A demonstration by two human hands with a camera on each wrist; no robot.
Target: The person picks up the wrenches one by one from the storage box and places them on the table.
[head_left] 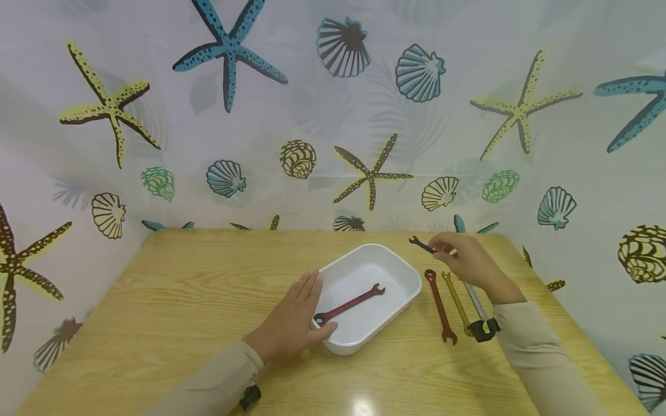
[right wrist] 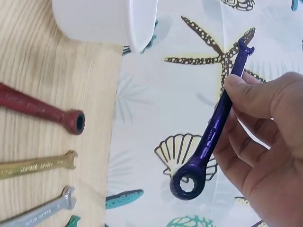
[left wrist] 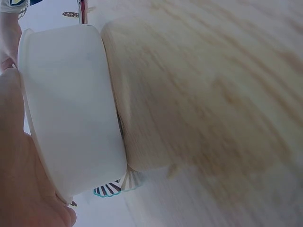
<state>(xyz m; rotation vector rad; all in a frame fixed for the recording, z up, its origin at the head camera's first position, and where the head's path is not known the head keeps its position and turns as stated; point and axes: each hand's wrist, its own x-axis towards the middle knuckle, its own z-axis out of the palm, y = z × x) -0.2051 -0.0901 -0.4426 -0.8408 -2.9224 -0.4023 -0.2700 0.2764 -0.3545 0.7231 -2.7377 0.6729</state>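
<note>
My right hand [head_left: 466, 260] pinches a dark purple combination wrench [right wrist: 208, 137] between thumb and fingers, raised beyond the right side of a white plastic tub [head_left: 376, 331]. In the right wrist view the wrench's ring end points down and its open end up. Against the tub's left rim rests my left hand [head_left: 293, 315], its fingers extended and its thumb over the near corner. Inside the tub lies one red wrench [head_left: 350, 304], its ring end close to the left hand. In the left wrist view the tub's white outer wall [left wrist: 71, 109] hides most of that hand.
Right of the tub, a red wrench [head_left: 440, 307], a gold wrench [head_left: 457, 301] and a silver wrench [head_left: 476, 303] lie side by side on the wooden table [head_left: 208, 271]. A green tool tip [right wrist: 73, 221] shows beside the silver one. A patterned cloth [head_left: 291, 115] hangs behind the table.
</note>
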